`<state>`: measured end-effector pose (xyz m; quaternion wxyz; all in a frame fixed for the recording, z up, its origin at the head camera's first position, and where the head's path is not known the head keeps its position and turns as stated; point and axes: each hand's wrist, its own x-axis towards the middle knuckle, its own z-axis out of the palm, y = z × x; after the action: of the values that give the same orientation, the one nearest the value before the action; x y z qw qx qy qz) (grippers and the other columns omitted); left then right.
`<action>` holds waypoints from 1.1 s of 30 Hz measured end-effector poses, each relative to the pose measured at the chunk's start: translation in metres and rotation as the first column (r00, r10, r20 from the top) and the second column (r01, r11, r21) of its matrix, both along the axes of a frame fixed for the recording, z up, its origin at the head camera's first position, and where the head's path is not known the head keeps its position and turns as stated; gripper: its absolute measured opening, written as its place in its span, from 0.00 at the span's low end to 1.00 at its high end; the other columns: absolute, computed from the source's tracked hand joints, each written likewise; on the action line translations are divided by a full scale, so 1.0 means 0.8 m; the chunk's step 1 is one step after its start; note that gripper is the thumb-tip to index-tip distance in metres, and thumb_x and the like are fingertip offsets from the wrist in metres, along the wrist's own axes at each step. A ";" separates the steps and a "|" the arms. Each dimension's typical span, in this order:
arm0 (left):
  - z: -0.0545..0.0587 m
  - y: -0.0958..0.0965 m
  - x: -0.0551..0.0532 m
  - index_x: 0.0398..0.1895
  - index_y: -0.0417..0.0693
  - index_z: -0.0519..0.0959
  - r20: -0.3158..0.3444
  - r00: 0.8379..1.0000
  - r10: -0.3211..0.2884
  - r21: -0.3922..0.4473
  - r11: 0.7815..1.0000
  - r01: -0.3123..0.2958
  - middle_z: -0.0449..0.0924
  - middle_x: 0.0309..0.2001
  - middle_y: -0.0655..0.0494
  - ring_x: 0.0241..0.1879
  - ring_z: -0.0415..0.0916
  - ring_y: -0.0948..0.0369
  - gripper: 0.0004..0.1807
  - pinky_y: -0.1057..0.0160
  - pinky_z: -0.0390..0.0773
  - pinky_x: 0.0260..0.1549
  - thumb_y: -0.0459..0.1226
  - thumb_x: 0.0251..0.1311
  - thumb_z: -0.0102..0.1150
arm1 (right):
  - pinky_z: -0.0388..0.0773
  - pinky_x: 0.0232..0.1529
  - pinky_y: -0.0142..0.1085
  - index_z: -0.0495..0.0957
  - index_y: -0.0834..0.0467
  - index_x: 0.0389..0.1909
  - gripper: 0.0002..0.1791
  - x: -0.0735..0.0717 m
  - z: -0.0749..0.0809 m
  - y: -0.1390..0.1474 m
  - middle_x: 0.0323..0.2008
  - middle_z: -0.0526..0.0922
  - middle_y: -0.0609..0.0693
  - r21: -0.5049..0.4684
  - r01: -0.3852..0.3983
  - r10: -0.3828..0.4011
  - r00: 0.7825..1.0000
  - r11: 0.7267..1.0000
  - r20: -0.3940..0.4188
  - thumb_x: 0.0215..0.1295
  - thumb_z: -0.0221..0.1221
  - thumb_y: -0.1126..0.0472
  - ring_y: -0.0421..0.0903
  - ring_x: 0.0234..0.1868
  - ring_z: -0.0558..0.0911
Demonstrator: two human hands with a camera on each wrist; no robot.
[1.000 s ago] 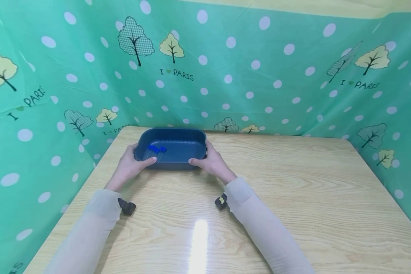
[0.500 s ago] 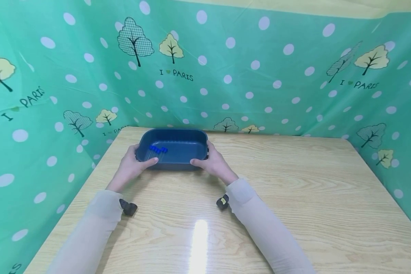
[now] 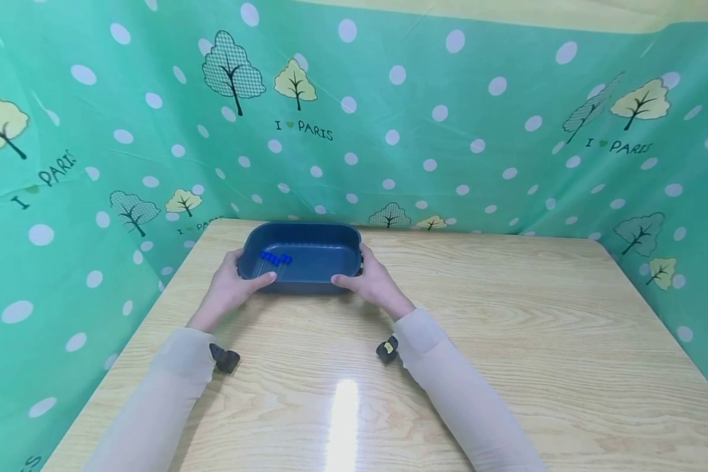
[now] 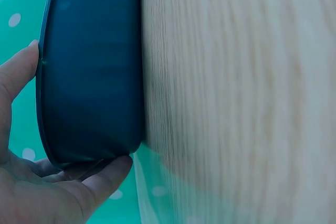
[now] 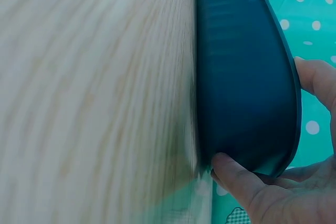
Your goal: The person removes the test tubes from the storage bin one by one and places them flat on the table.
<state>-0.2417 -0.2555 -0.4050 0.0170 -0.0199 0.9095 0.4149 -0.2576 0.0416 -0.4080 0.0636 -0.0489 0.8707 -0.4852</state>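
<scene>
A dark blue rectangular basin (image 3: 318, 287) with rounded corners sits at the back left of the table. Several small bright blue pieces (image 3: 276, 258) lie on its floor, toward the left side. My left hand (image 3: 231, 286) grips the basin's left end, thumb over the near rim. At the opposite end my right hand (image 3: 374, 282) holds it the same way. In the left wrist view, the fingers (image 4: 113, 174) curl against the basin's end wall (image 4: 92, 77). The right wrist view shows a fingertip low on the basin's side (image 5: 244, 77) and the thumb at its rim.
The light wood table (image 3: 507, 328) extends widely to the right and toward the front. A green dotted curtain (image 3: 425, 131) hangs close behind the basin and along both sides. A bright light reflection (image 3: 343, 426) shows at the table's front.
The basin, with both hands still on it, has shifted slightly to the right and a little nearer. The blue pieces moved along with it.
</scene>
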 end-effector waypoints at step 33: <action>0.000 0.017 -0.004 0.74 0.38 0.42 -0.012 1.000 -0.012 0.007 1.000 0.012 0.50 0.71 0.33 0.69 0.49 0.38 0.65 0.37 0.55 0.63 0.65 0.46 0.64 | 0.64 0.63 0.52 0.46 0.51 0.75 0.57 0.003 0.001 0.017 0.68 0.62 0.59 -0.025 0.004 -0.004 1.000 1.000 -0.003 0.50 0.71 0.48 0.58 0.64 0.69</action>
<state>-0.2446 -0.2418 -0.4053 0.0141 -0.0120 0.9082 0.4180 -0.2551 0.0553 -0.4068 0.0608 -0.0486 0.8647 -0.4963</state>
